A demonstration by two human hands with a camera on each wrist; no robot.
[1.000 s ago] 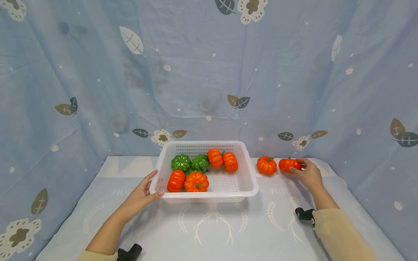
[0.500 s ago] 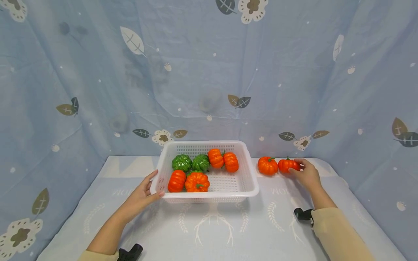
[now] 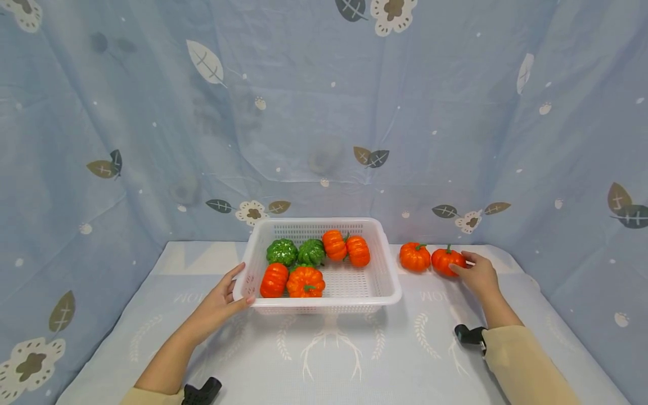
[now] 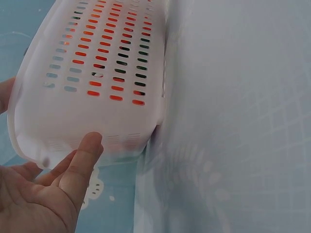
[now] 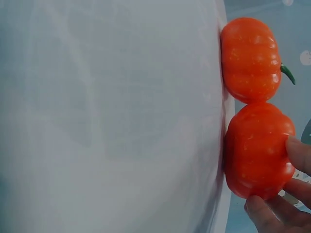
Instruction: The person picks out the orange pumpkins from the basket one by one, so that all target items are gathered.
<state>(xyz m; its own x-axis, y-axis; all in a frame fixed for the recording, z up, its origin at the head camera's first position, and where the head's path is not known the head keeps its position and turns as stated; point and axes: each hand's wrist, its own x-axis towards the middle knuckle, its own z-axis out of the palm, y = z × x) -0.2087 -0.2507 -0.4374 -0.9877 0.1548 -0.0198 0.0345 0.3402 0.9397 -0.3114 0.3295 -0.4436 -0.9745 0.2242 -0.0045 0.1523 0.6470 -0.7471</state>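
Two orange mini pumpkins (image 3: 414,257) touch each other on the pale tablecloth (image 3: 329,360), right of the white slotted basket (image 3: 324,302). The right hand (image 3: 481,275) clasps the outer pumpkin (image 3: 445,262), thumb and fingers on different sides, a sensible hold for something round that could roll. The left hand (image 3: 219,304) grips the basket by its near-left corner, thumb and fingers spread around it (presumably for steadiness), while more orange pumpkins (image 3: 306,282) and green pumpkins (image 3: 281,253) sit inside.

A wide lane of tablecloth (image 3: 395,354) lies at six o'clock from the white basket (image 3: 324,302); the left hand (image 3: 217,304) blocks eight, two touching orange pumpkins (image 3: 414,258) three, the blue curtain (image 3: 304,112) twelve.
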